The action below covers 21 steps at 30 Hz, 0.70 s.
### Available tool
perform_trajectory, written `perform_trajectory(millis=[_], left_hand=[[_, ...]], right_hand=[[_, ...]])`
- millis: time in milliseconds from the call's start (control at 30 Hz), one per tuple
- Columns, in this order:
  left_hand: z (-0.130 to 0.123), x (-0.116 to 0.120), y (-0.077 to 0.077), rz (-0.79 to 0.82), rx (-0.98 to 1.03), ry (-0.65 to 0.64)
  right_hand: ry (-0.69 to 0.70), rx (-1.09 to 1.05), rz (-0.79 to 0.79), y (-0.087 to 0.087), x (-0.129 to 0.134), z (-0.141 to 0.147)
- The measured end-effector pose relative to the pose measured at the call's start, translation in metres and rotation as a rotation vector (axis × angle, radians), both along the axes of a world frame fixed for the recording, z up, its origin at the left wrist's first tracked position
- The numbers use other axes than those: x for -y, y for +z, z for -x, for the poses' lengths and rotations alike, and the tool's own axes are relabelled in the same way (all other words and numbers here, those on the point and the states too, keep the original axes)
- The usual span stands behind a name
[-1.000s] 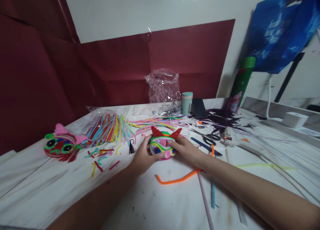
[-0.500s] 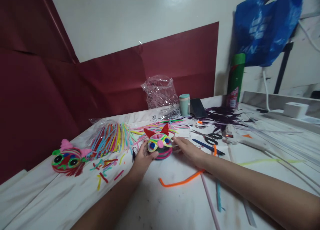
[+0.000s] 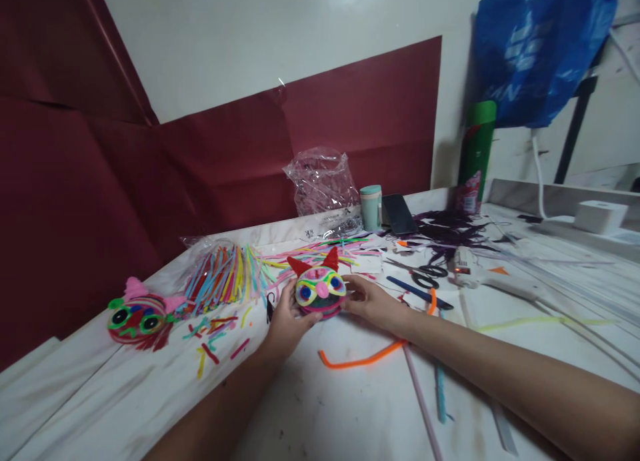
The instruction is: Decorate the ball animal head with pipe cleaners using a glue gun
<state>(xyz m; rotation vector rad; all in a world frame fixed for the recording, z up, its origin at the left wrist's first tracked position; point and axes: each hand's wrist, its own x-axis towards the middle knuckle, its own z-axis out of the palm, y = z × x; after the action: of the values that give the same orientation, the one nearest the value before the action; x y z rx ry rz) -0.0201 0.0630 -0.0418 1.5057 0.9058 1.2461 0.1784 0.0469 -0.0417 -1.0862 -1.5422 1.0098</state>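
A small animal head made of pipe cleaners (image 3: 321,290) sits on the table between my hands, with red pointed ears, blue and yellow ringed eyes and a pink nose. My left hand (image 3: 290,319) is closed around its left side, thumb at the lower front. On the opposite side, my right hand (image 3: 369,302) grips the head's edge, with some fingertips hidden behind it. An orange pipe cleaner (image 3: 363,362) lies bent on the table under my right forearm. Farther left rests a second pipe-cleaner animal head (image 3: 135,319) with green-rimmed eyes and pink ears.
Bundled pipe cleaners (image 3: 225,277) and cut scraps (image 3: 213,334) lie to the left. Scissors (image 3: 425,274), a dark blue flat tool (image 3: 417,292) and a glue gun (image 3: 467,269) are on the right. A mint cup (image 3: 371,209) and clear plastic bag (image 3: 323,184) stand behind.
My right hand has moved left, from beside the animal head to a grip on its right side. My left hand keeps its hold.
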Motion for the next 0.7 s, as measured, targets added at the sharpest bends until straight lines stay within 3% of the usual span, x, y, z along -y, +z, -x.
perform_trajectory(millis=[233,533,700], left_hand=[[0.005,-0.003,-0.003,-0.008,-0.047,0.003],[0.002,-0.002,-0.001,-0.031,-0.081,0.022],[0.002,-0.001,0.000,-0.011,-0.100,0.043]], right_hand=[[0.122,0.004,-0.030,0.017,0.012,0.000],[0.001,0.002,-0.003,0.003,-0.001,-0.001],[-0.188,-0.051,-0.026,0.005,0.001,-0.006]])
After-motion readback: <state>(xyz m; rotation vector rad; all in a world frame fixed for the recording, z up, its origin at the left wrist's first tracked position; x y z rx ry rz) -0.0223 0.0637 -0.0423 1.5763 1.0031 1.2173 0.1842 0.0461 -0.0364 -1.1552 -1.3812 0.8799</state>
